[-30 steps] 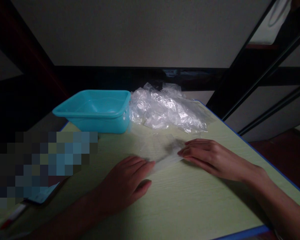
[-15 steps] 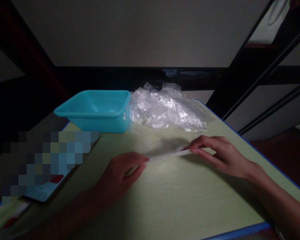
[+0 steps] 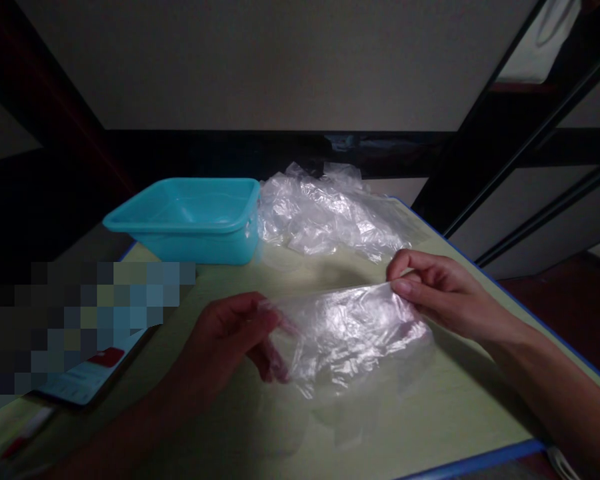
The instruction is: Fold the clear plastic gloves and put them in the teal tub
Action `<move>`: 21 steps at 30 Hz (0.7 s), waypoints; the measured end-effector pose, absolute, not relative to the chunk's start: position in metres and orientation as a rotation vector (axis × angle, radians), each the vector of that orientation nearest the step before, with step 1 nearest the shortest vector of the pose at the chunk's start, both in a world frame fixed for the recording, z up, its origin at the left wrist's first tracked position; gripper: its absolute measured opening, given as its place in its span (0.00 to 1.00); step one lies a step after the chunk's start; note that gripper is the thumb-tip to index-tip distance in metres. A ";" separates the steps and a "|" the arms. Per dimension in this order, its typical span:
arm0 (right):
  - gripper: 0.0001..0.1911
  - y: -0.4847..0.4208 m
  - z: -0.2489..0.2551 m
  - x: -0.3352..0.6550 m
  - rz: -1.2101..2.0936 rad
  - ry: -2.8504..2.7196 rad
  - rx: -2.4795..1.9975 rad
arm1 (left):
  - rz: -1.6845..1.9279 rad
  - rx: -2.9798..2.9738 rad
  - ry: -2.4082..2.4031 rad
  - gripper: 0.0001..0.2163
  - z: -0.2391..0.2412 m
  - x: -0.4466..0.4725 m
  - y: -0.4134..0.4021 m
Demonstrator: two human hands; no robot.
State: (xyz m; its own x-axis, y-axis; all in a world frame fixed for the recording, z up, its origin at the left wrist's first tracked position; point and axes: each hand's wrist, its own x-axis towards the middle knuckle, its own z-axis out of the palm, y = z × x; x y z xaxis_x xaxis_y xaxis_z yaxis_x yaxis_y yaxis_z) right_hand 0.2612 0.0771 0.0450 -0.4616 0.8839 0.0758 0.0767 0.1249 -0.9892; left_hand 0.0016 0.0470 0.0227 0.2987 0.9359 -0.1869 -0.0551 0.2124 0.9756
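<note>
Clear, thin plastic sheet (image 3: 355, 327) held over pale-green worktop (image 3: 460, 417): left hand (image 3: 230, 333) and right hand (image 3: 445, 293) pinch opposite ends between fingers. Judged partly spread: upper edge drawn out, creases left below. Beyond, crumpled transparent plastic heap (image 3: 325, 217), beside turquoise rectangular plastic basin (image 3: 200, 245), untouched.

Just bare hands on show: the left hand (image 3: 230, 337) is looking slim-fingered on the near side of the teal tub (image 3: 195, 245), the right hand (image 3: 445, 290) is looking just as slender off to the tub's right. The left forearm (image 3: 145, 413) and right forearm (image 3: 535, 367) are going bare too, both narrowing toward the hands.
</note>
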 end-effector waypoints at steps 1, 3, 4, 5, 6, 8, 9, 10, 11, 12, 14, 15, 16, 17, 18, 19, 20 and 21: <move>0.15 0.079 0.042 0.260 1.470 -1.656 -0.978 | 0.878 1.085 1.068 0.08 0.021 0.002 0.050; 0.16 0.084 0.033 0.257 1.574 -1.626 -1.068 | 0.838 1.054 1.190 0.08 0.019 0.003 0.055; 0.16 0.086 0.028 0.255 1.614 -1.618 -1.120 | 0.811 1.059 1.255 0.09 0.017 0.003 0.058; 0.16 0.088 0.023 0.253 1.639 -1.615 -1.167 | 0.785 1.074 1.315 0.09 0.016 0.003 0.060; 0.17 0.090 0.018 0.251 1.647 -1.615 -1.200 | 0.765 1.095 1.368 0.09 0.015 0.004 0.062; 0.16 0.093 0.010 0.248 1.629 -1.637 -1.234 | 0.751 1.144 1.440 0.09 0.014 0.005 0.065; 0.16 0.095 0.008 0.247 1.607 -1.651 -1.238 | 0.754 1.169 1.459 0.09 0.014 0.005 0.066; 0.15 0.096 0.006 0.246 1.581 -1.667 -1.240 | 0.756 1.195 1.469 0.09 0.013 0.005 0.066; 0.14 0.096 0.005 0.246 1.552 -1.683 -1.242 | 0.757 1.220 1.474 0.09 0.013 0.006 0.067; 0.13 0.097 0.005 0.246 1.522 -1.701 -1.246 | 0.756 1.244 1.476 0.09 0.013 0.005 0.068; 0.12 0.097 0.006 0.247 1.451 -1.747 -1.260 | 0.747 1.291 1.481 0.09 0.012 0.005 0.069; 0.11 0.097 0.006 0.247 1.414 -1.777 -1.265 | 0.739 1.316 1.488 0.09 0.012 0.004 0.069; 0.11 0.097 0.007 0.247 1.375 -1.806 -1.265 | 0.726 1.342 1.502 0.09 0.012 0.004 0.069; 0.10 0.097 0.006 0.247 1.339 -1.834 -1.262 | 0.708 1.370 1.520 0.09 0.012 0.003 0.070; 0.10 0.097 0.006 0.247 1.305 -1.859 -1.259 | 0.689 1.403 1.541 0.10 0.013 0.003 0.070; 0.10 0.097 0.005 0.247 1.263 -1.884 -1.258 | 0.672 1.440 1.561 0.10 0.013 0.003 0.070; 0.11 0.097 0.004 0.246 1.201 -1.912 -1.261 | 0.662 1.480 1.580 0.10 0.013 0.003 0.070; 0.11 0.097 0.003 0.246 1.117 -1.943 -1.268 | 0.665 1.526 1.594 0.10 0.013 0.003 0.070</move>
